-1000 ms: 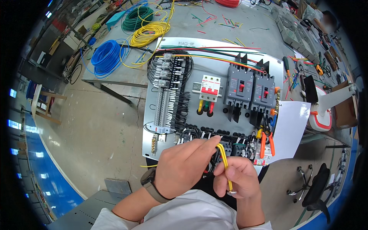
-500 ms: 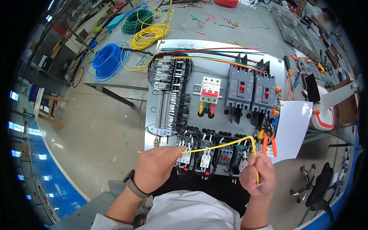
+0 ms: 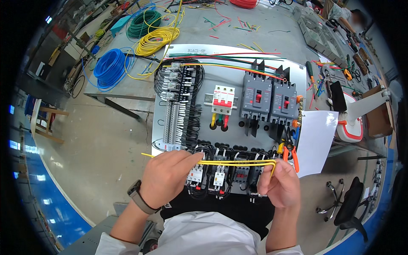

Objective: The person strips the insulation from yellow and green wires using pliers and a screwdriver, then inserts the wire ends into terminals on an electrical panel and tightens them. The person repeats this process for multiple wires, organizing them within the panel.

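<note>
Across the lower part of the panel, my two hands hold a yellow wire (image 3: 233, 162) stretched out. My left hand (image 3: 166, 176) is closed on its left part, and a short tail sticks out beyond the knuckles. At the right, my right hand (image 3: 282, 185) pinches the wire beside a sharp bend that points down. Two yellow strands run close together between the hands; I cannot tell whether it is one doubled wire or two. Beneath them are contactors (image 3: 219, 178) with black wiring, on the grey mounting panel (image 3: 212, 76). Orange-handled pliers (image 3: 293, 158) lie beside my right hand.
The panel carries a terminal strip (image 3: 172, 123), a small white breaker (image 3: 223, 97) and two large grey breakers (image 3: 257, 100). Blue (image 3: 111, 68), yellow (image 3: 159, 41) and green wire coils (image 3: 143, 24) lie on the table. A white sheet (image 3: 318, 140) hangs at right.
My right hand has turned upward and its grip has shifted to the bend. The wire now lies almost level, with two strands showing instead of one. The view has shifted slightly.
</note>
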A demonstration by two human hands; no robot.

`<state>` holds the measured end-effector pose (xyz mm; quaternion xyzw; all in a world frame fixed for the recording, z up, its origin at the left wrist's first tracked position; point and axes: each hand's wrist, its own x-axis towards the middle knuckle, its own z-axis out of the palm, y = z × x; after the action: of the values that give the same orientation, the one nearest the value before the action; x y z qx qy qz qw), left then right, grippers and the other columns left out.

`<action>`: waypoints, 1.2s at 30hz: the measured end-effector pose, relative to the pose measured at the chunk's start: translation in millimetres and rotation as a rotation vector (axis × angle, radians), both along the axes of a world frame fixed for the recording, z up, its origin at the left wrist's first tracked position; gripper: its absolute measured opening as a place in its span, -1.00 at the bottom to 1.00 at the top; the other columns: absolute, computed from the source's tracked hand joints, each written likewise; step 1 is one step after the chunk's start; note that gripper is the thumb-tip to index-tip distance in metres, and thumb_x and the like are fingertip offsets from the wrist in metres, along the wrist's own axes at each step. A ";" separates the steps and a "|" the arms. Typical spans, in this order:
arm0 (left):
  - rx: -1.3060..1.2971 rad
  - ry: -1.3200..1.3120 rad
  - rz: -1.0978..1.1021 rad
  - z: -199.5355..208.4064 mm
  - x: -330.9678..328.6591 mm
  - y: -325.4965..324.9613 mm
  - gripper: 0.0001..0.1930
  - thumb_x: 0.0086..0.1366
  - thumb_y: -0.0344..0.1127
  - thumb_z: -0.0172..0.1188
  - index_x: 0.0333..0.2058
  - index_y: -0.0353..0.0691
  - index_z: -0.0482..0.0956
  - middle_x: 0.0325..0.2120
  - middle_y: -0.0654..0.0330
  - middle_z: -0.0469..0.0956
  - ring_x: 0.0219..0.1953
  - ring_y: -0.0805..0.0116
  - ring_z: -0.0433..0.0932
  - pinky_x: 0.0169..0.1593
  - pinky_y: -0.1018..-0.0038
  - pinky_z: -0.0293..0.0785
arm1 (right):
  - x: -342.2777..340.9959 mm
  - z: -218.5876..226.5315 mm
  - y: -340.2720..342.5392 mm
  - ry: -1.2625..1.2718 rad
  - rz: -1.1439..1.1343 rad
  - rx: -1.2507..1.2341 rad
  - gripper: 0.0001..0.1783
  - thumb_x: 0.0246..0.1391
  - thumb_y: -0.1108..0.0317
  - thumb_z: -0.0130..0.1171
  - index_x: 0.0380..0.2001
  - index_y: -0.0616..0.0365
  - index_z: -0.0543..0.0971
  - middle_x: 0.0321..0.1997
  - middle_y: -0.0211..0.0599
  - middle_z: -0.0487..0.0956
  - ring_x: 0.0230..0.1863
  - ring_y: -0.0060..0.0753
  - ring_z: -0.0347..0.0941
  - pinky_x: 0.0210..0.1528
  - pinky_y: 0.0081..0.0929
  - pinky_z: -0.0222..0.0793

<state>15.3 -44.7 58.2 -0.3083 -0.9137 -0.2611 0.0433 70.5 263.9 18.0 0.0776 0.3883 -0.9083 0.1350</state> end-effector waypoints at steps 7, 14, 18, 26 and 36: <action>0.150 0.069 -0.118 13.3 -3.9 63.9 -0.59 0.16 -0.43 0.30 0.04 -0.12 0.68 -0.41 0.29 0.57 -0.40 0.29 0.58 -0.40 0.40 0.50 | 5.3 12.2 -39.8 -0.078 0.094 -0.220 -0.62 0.53 0.17 -0.08 -0.11 0.31 0.51 -0.53 -0.24 0.47 -0.69 -0.45 0.36 -0.65 -0.50 0.33; 0.173 0.009 -0.180 10.8 -3.5 65.6 -0.62 0.13 -0.42 0.30 -0.02 -0.11 0.71 -0.41 0.32 0.59 -0.42 0.35 0.60 -0.45 0.46 0.50 | 8.4 18.6 -34.2 -0.109 0.181 -0.302 -0.55 0.54 0.12 -0.10 -0.09 0.39 0.51 -0.54 -0.40 0.36 -0.68 -0.63 0.21 -0.68 -0.60 0.20; 0.193 0.012 -0.179 8.6 -3.1 63.9 -0.61 0.10 -0.43 0.32 -0.04 -0.11 0.72 -0.38 0.33 0.63 -0.41 0.36 0.61 -0.45 0.46 0.52 | 6.8 21.3 -33.4 -0.091 0.200 -0.215 -0.54 0.54 0.10 -0.10 -0.21 0.35 0.49 -0.54 -0.35 0.38 -0.73 -0.59 0.23 -0.72 -0.59 0.21; 0.205 0.025 -0.230 11.8 -2.6 59.7 -0.58 0.08 -0.47 0.31 -0.02 -0.18 0.71 -0.28 0.29 0.70 -0.42 0.35 0.61 -0.43 0.46 0.52 | 13.5 17.5 -45.8 -0.156 0.169 -0.516 -0.62 0.54 0.16 -0.11 -0.28 0.28 0.42 -0.57 -0.29 0.37 -0.80 -0.47 0.26 -0.77 -0.51 0.22; 0.194 0.047 -0.238 1.4 -9.9 46.8 -0.60 0.09 -0.52 0.28 -0.04 -0.26 0.70 -0.29 0.19 0.71 -0.39 0.23 0.66 -0.34 0.39 0.59 | 12.9 9.0 -43.2 -0.156 0.144 -0.387 -0.64 0.53 0.16 -0.09 -0.29 0.21 0.44 -0.60 -0.35 0.39 -0.78 -0.43 0.31 -0.75 -0.46 0.28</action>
<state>5.4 2.1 59.6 -0.4148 -0.8399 -0.3442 0.0630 83.4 220.7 27.0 0.0923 0.1997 -0.9451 0.2415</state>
